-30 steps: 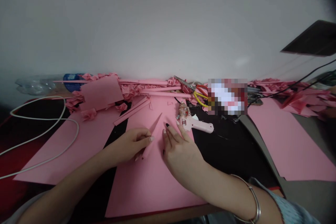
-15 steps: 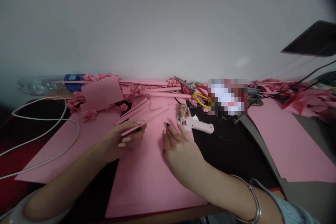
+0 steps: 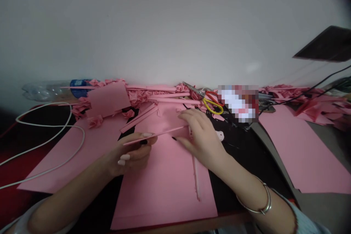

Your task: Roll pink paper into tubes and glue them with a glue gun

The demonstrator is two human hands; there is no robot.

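Note:
My left hand (image 3: pixel 131 152) pinches the near end of a long narrow pink paper strip (image 3: pixel 157 135) and holds it lifted, nearly level. My right hand (image 3: pixel 202 137) has its fingers closed on the strip's far end, above the large pink sheet (image 3: pixel 164 186) that lies in front of me. A thin pink sliver (image 3: pixel 196 177) lies on that sheet below my right wrist. The pink glue gun (image 3: pixel 219 135) is mostly hidden behind my right hand.
Scissors with yellow and red handles (image 3: pixel 208 100) lie by the wall among pink paper scraps and rolled strips (image 3: pixel 167 95). A plastic bottle (image 3: pixel 52 88) lies at far left. A white cable (image 3: pixel 49 142) loops across another pink sheet (image 3: pixel 82 153). More pink sheets (image 3: pixel 304 153) lie at right.
My left hand lifted the pink strip off the sheet and turned it level. My right hand left the sheet, moved up and right, and took hold of the strip's far end.

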